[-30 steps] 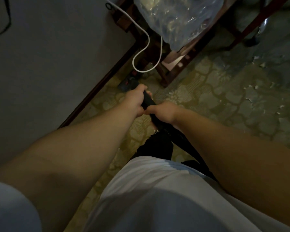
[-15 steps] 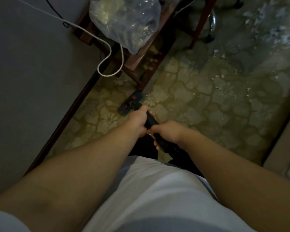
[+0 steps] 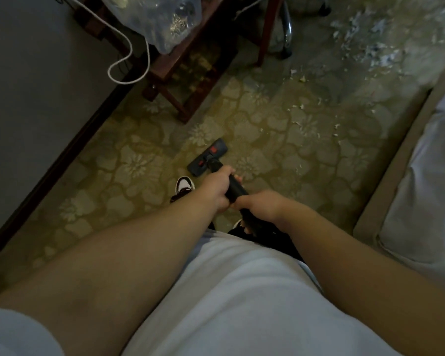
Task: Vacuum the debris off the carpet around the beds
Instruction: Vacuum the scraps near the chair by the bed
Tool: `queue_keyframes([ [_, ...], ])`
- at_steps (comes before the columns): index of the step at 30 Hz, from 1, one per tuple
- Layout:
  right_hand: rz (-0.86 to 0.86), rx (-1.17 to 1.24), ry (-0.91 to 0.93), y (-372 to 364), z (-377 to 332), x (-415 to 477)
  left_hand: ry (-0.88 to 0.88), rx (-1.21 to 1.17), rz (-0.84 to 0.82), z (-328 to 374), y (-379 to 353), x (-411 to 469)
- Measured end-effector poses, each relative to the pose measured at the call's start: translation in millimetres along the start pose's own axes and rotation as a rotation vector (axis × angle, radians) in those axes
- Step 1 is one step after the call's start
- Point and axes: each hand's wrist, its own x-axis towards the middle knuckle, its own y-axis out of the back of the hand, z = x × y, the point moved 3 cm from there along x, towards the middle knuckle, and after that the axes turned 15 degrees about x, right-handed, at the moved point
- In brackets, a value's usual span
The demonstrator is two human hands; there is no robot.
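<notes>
Two hands, left hand (image 3: 216, 191) and right hand (image 3: 261, 205), fingers (image 3: 238, 179) clamped round one vacuum wand (image 3: 235, 190), one floor head (image 3: 207, 156) on carpet (image 3: 139, 176)

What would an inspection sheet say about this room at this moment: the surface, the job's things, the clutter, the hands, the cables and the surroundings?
Surface: floral carpet, dimly lit.
Job's things: vacuum floor head flat on the carpet; black vacuum tube rises from it; white debris scattered beyond it, towards the upper right.
Clutter: plastic bag on the wooden stand.
Hands: left hand and right hand both grip the tube, the left nearer the head.
Cables: white cable loops down beside the stand, apart from the head.
Surroundings: bed on the right; grey surface on the left; chrome chair leg; shoe.
</notes>
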Motion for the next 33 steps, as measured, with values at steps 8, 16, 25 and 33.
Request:
queue_keyframes([
  [8,-0.047,-0.177,-0.080,-28,13,-32,0.032,-0.179,0.000,-51,33,-23],
  [16,-0.167,-0.419,-0.141,-120,9,-26,0.037,-0.417,0.060,-79,131,-48],
  [25,-0.269,-0.624,-0.130,-322,35,-5,0.062,-0.624,0.223,-149,325,-56],
  [33,-0.345,-0.731,-0.147,-431,56,8,0.054,-0.730,0.268,-193,430,-63],
])
